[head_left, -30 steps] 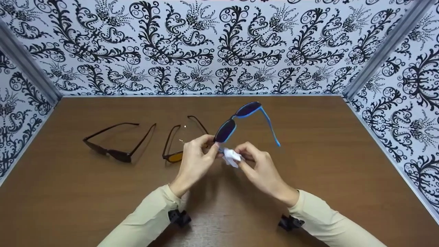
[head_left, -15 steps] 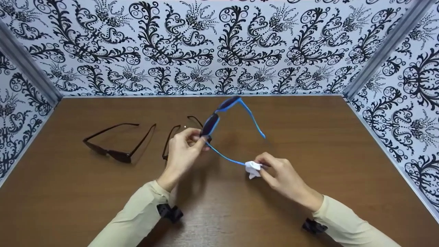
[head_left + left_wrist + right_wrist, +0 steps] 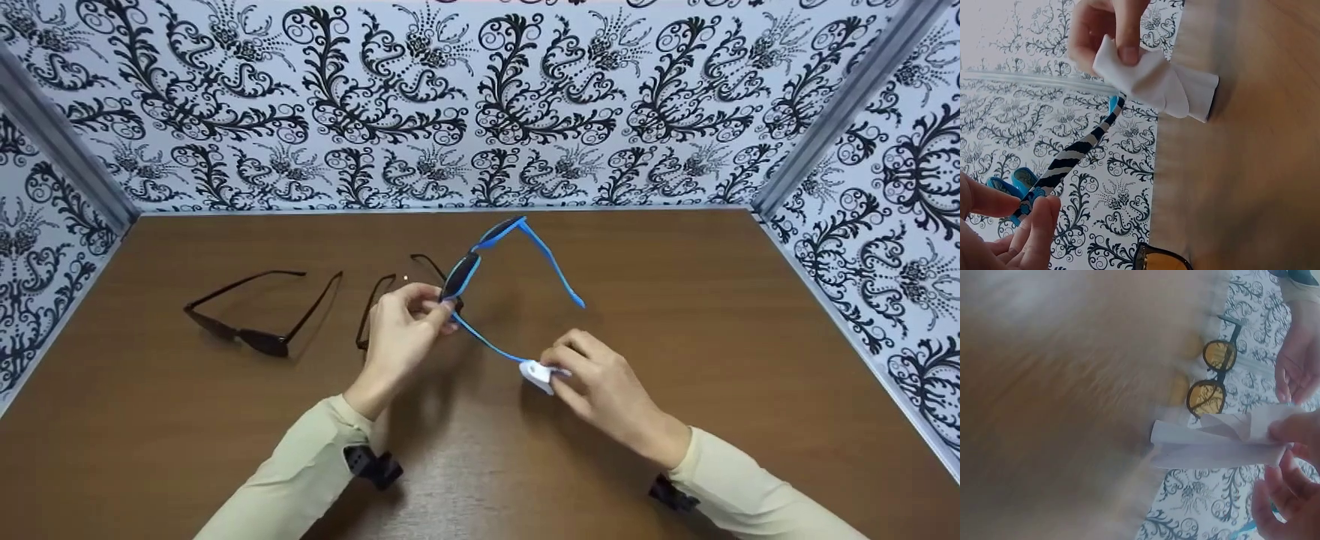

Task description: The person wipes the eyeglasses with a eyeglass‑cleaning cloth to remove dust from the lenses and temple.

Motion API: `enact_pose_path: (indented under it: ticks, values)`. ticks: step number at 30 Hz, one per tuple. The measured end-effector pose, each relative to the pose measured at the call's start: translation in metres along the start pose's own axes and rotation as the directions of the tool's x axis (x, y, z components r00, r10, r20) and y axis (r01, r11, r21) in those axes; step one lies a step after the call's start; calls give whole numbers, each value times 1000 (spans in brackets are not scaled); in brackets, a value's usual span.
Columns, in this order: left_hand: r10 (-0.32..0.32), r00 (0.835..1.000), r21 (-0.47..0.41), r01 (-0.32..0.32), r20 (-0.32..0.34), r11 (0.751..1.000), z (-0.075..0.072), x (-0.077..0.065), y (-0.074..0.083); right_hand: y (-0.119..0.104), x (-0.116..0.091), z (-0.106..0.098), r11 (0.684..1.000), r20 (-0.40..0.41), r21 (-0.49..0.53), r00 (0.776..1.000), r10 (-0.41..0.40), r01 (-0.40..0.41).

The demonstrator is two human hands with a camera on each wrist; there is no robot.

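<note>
My left hand (image 3: 405, 322) pinches a pair of blue sunglasses (image 3: 491, 346) near the hinge, holding them above the table with both dark lenses up and to the right. In the left wrist view the temple (image 3: 1072, 154) of these sunglasses shows black and white stripes. My right hand (image 3: 604, 390) pinches a folded white cloth (image 3: 535, 376) around the tip of that temple, which the cloth hides. The other blue temple (image 3: 553, 262) hangs free on the right. Behind my left hand sit yellow-lens glasses (image 3: 1207, 396) with a dark frame, mostly hidden in the head view.
Black sunglasses (image 3: 262, 342) lie on the wooden table (image 3: 750, 360) at the left, temples pointing away. Patterned black-and-white panels (image 3: 480, 105) enclose the back and sides. Each sleeve carries a small black wrist camera (image 3: 373, 466).
My left hand has shifted left with the sunglasses. My right hand has slid the cloth outward along the temple toward its tip, then moved slightly back left.
</note>
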State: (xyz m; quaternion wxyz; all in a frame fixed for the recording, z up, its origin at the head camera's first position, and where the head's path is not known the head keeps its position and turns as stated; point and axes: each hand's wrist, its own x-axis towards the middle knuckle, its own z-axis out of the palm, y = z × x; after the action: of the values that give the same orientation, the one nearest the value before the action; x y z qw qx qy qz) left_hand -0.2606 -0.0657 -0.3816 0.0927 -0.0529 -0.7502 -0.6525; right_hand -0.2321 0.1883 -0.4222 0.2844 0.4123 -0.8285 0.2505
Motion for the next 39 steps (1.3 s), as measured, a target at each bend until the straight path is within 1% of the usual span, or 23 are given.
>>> enact_pose_path:
  ticks: [4,9,14,17,20,23,26,28,31,35,39]
  values:
    - [-2,1000,56,1,6,998,2,-2,-1,-4,9,10,993,-65,-106,996,-68,61]
    - [-31,999,38,30,39,999,7,-5,-3,-13,22,22,982,-114,-170,989,-97,77]
    - [-44,997,70,39,67,997,16,-9,-3,-21,36,31,967,-147,-238,981,-127,90]
    - [-51,995,46,47,86,998,21,-10,-3,-25,44,36,957,-176,-276,973,-147,94]
    - [-55,993,0,55,105,998,23,-10,-2,-27,50,41,951,-215,-294,963,-162,94]
    - [-68,990,-59,76,127,995,24,-10,-3,-29,52,45,950,-252,-298,953,-169,89]
    - [-80,986,-106,97,146,990,24,-9,-5,-29,52,46,951,-267,-299,950,-165,81]
    - [-72,986,-105,88,150,991,23,-9,-5,-29,50,45,951,-262,-299,952,-160,78]
    - [-56,990,-55,63,131,996,21,-8,-5,-28,44,40,953,-228,-295,963,-142,71]
    - [-50,993,4,50,107,999,14,-3,-6,-26,30,29,954,-146,-296,985,-93,46]
    - [-61,993,71,54,100,996,6,2,-6,-20,15,17,950,-70,-311,996,-49,25]
